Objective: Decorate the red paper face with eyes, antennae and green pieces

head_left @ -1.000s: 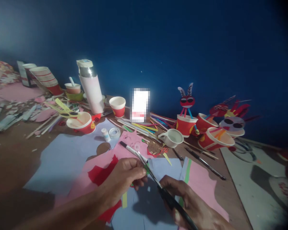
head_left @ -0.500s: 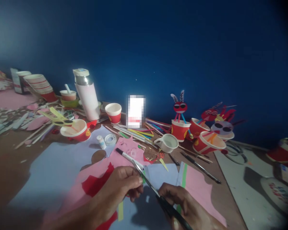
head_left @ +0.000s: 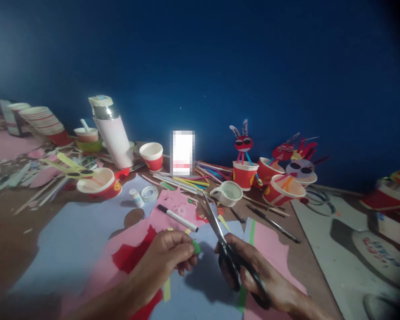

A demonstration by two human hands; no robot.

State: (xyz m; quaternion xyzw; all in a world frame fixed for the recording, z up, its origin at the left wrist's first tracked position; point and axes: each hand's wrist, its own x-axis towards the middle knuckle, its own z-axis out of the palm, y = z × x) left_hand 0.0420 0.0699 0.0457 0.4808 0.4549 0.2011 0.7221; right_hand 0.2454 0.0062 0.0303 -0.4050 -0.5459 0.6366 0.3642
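Note:
Between the thumb and fingers of my left hand [head_left: 171, 253] is pinched a small piece of green paper [head_left: 196, 247], only its edge showing. My right hand [head_left: 258, 271] grips black-handled scissors [head_left: 224, 244] by the finger loops; the blades point up and away, slightly parted and clear of the green paper. Beneath my hands lie blue paper [head_left: 200, 289], pink paper [head_left: 110, 258] and a red scrap [head_left: 133, 251]. A white marker with a black cap [head_left: 178, 218] rests just beyond my left hand.
Coloured sticks [head_left: 186, 182] and a white cup [head_left: 227, 194] lie behind the papers. Decorated paper cups [head_left: 245, 175] stand at the right, near a black pen [head_left: 274, 224]. A white flask [head_left: 112, 138], stacked cups [head_left: 46, 126] and a bright blurred rectangle [head_left: 182, 153] stand along the blue wall.
The scissors have swung away from the left hand, their blades now upward and parted. More of the green paper shows at my left fingertips. The view has shifted slightly right.

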